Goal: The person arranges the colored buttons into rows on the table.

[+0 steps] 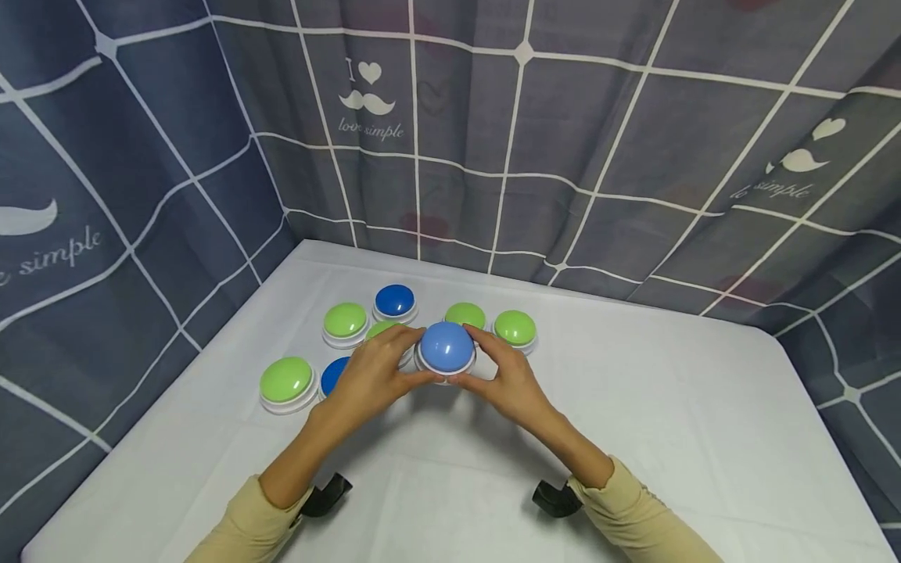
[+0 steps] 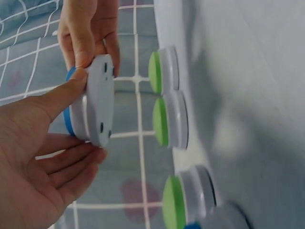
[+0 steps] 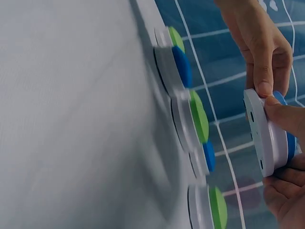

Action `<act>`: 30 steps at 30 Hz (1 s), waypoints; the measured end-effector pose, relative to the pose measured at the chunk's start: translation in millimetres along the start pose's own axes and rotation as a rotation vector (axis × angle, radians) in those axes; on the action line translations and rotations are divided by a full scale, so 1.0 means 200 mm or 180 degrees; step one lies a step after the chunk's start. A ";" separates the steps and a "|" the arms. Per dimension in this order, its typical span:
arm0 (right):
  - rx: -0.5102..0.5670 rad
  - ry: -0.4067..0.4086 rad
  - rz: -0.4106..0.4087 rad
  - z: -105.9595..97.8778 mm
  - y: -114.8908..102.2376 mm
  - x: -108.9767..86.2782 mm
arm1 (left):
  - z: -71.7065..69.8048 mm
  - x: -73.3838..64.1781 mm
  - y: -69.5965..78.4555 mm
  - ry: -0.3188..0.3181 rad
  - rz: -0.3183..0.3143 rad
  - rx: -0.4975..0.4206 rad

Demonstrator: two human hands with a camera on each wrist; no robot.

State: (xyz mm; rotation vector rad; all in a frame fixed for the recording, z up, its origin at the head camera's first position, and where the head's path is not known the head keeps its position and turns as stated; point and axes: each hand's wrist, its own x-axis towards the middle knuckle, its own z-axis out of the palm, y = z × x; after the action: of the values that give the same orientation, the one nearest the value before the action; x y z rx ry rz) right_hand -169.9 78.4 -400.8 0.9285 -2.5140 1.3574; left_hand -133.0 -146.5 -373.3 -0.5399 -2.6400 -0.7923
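Both hands hold a blue push button [image 1: 446,346] with a white round base up off the table, one hand at each side. My left hand [image 1: 376,371] grips its left edge between thumb and fingers, and my right hand [image 1: 512,383] grips the right edge the same way. The blue dome faces up toward the head camera. In the left wrist view the base's flat white underside [image 2: 102,102] shows small dark holes. Behind the hands on the table stand a green button [image 1: 464,314] and another green button [image 1: 515,328].
On the left of the white table [image 1: 669,438] stand more buttons: a green one [image 1: 286,380], another green one [image 1: 346,320], a blue one [image 1: 394,300] and a blue one [image 1: 332,374] partly behind my left hand. A dark checked curtain [image 1: 464,102] surrounds the table's back and sides.
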 end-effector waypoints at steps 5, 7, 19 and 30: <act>-0.0006 0.0100 0.0110 -0.07 0.06 -0.01 | 0.08 0.10 0.02 -0.0148 -0.0038 -0.0119; -0.0036 0.0157 0.0116 -0.11 0.08 -0.02 | 0.12 0.14 0.03 -0.0198 -0.0038 -0.0215; -0.0181 0.0461 0.0399 -0.38 0.34 -0.08 | 0.42 0.49 0.15 -0.0538 0.0371 -0.0257; -0.0485 0.0522 0.0752 -0.55 0.48 -0.19 | 0.63 0.70 0.27 -0.1018 0.0561 0.0058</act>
State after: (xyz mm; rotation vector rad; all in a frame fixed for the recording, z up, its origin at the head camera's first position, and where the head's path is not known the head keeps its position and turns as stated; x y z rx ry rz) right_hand -213.3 222.1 -420.0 0.4834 -2.6174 1.2217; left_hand -255.6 4.5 -389.7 -0.9501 -2.8275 -0.6747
